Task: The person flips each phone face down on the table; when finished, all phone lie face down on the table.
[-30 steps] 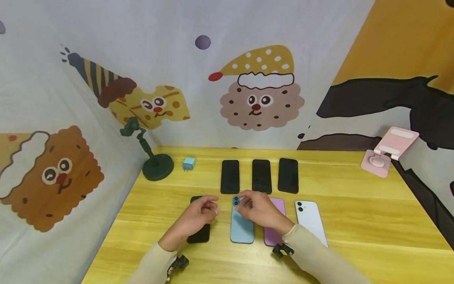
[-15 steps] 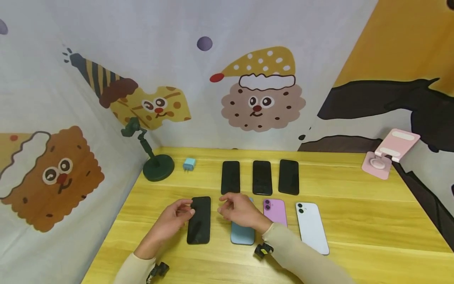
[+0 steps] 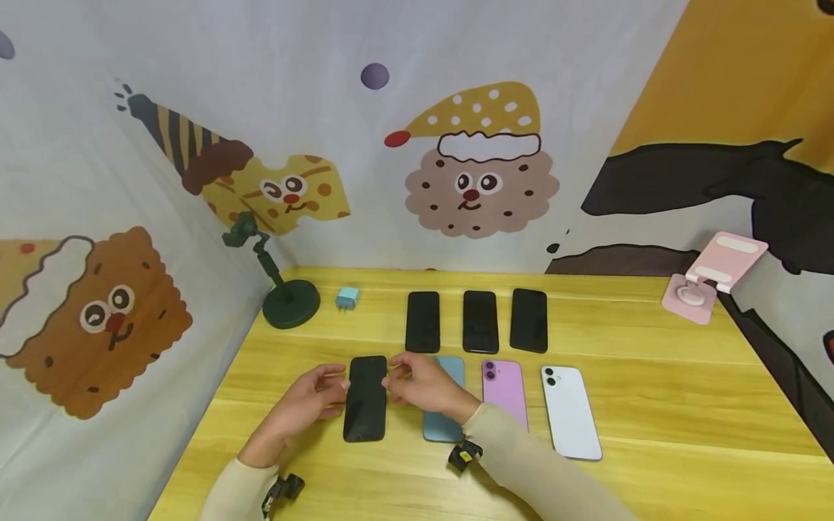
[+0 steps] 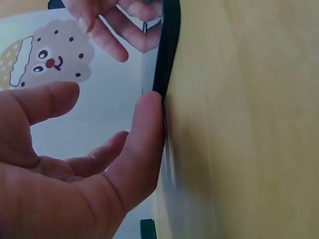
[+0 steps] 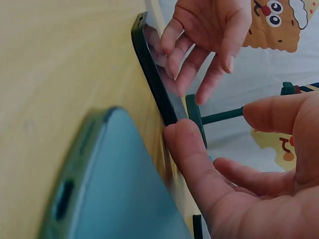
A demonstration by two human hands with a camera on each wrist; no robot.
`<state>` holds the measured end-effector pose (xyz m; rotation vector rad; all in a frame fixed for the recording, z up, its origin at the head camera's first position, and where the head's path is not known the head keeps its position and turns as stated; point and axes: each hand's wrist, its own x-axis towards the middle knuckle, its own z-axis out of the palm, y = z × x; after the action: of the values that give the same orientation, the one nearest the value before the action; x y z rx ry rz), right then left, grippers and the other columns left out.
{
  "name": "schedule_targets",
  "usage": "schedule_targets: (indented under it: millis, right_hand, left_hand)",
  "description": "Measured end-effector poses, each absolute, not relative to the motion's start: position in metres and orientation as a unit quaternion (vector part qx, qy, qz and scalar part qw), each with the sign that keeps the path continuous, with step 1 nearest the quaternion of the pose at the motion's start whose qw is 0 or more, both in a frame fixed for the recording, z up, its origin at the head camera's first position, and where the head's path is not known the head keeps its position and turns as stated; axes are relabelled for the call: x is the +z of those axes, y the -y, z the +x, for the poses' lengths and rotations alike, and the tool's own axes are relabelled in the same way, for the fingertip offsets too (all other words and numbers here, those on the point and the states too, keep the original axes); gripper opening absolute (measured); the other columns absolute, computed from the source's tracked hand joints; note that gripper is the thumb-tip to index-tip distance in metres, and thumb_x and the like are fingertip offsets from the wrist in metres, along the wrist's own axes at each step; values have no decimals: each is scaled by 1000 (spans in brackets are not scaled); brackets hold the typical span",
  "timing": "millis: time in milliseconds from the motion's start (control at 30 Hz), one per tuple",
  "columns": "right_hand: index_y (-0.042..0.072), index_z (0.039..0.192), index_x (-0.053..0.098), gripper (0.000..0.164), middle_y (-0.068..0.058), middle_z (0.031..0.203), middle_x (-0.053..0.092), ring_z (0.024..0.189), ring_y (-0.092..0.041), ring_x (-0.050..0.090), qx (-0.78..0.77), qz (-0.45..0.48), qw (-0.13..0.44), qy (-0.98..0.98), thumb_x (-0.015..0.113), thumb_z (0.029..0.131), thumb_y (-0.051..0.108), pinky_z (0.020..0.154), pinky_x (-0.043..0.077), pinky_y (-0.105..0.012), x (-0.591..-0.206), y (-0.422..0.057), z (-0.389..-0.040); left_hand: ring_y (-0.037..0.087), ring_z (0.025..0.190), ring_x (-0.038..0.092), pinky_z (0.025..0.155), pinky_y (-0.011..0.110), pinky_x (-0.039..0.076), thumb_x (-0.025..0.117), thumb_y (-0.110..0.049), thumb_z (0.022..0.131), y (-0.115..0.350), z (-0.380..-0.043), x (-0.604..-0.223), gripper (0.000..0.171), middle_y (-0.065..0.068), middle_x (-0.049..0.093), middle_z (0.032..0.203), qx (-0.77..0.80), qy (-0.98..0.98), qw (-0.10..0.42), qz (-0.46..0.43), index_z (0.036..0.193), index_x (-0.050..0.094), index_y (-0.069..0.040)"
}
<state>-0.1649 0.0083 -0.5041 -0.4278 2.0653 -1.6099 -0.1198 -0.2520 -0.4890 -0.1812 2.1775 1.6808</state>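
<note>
A black phone [image 3: 366,399] lies flat on the wooden table with its dark screen up. My left hand [image 3: 309,396] is at its left edge, fingers loosely bent; in the left wrist view one fingertip [image 4: 152,102] meets the phone's edge [image 4: 170,45]. From the other side, my right hand [image 3: 426,383] reaches to the right edge; in the right wrist view a fingertip [image 5: 180,128] is at the phone's corner. Neither hand grips it. Under my right hand a light blue phone [image 3: 444,428] lies back up, partly covered.
Pink [image 3: 507,391] and white [image 3: 573,412] phones lie to the right, backs up. Behind are three dark phones, one at the left end [image 3: 423,322]. A blue charger plug [image 3: 347,297], a dark green stand [image 3: 291,304] and a pink phone stand [image 3: 726,260] are near the back.
My left hand has moved left off the black phone to its left edge. My right hand has moved left, from over the blue and pink phones to the black phone's right edge.
</note>
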Motion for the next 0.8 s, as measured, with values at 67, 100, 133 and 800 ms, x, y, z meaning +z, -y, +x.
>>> schedule_targets:
  millis: [67, 100, 133, 800]
  right_hand:
    - [-2, 145, 56, 56, -11, 116, 72, 90, -27, 77, -607, -141, 252, -741, 74, 99, 24, 77, 65, -37, -504, -7, -163]
    - [-3, 145, 56, 56, -12, 116, 71, 91, -27, 77, -615, -133, 255, -734, 74, 99, 23, 78, 66, -38, -504, -6, -163]
    - [-2, 145, 56, 55, -13, 117, 71, 91, -28, 77, -621, -126, 256, -730, 74, 99, 22, 78, 66, -39, -504, -5, -162]
    - [-6, 147, 55, 54, -25, 136, 66, 106, -32, 75, -655, -113, 256, -702, 72, 102, 18, 88, 65, -39, -503, 0, -152]
  left_hand:
    - [31, 117, 69, 96, 49, 62, 65, -20, 106, 251, -121, -489, 58, 27, 57, 144, 603, -770, 197, -72, 156, 44, 0]
    - [32, 117, 68, 96, 49, 62, 65, -21, 106, 250, -122, -488, 59, 27, 56, 146, 604, -767, 201, -73, 156, 44, 0]
    - [32, 117, 68, 96, 49, 62, 65, -21, 106, 250, -122, -488, 59, 28, 55, 146, 606, -766, 204, -73, 156, 43, 0]
    - [28, 114, 70, 89, 38, 63, 67, -7, 102, 247, -128, -487, 63, 32, 56, 143, 613, -769, 163, -77, 158, 40, 5]
